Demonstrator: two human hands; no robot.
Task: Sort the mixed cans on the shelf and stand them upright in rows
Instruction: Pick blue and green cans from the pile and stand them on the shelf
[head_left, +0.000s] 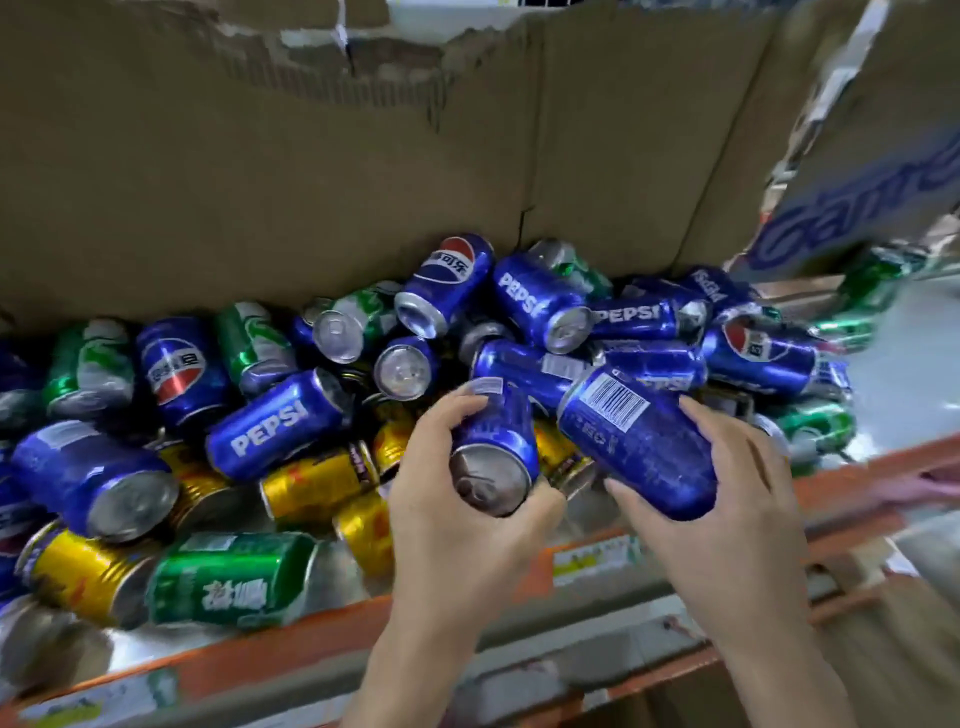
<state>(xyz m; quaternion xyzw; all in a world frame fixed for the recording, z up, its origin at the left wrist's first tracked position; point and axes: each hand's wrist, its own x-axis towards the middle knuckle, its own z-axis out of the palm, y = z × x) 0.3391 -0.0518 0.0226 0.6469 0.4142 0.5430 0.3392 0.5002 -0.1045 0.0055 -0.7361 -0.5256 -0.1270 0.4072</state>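
Each hand's grip is wrapped round a blue can: left hand (457, 499), right hand (737, 499). I'd tip both upright near the shelf (291, 644) front edge, starting a blue row.

Even overhead light, glare on the cans (405, 369), blurred, wide-angle-warped right edge

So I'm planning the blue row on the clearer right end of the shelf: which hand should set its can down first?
Probably the right hand: its blue barcode-labelled can is nearer that end. The left hand grips another blue can over the pile's middle.
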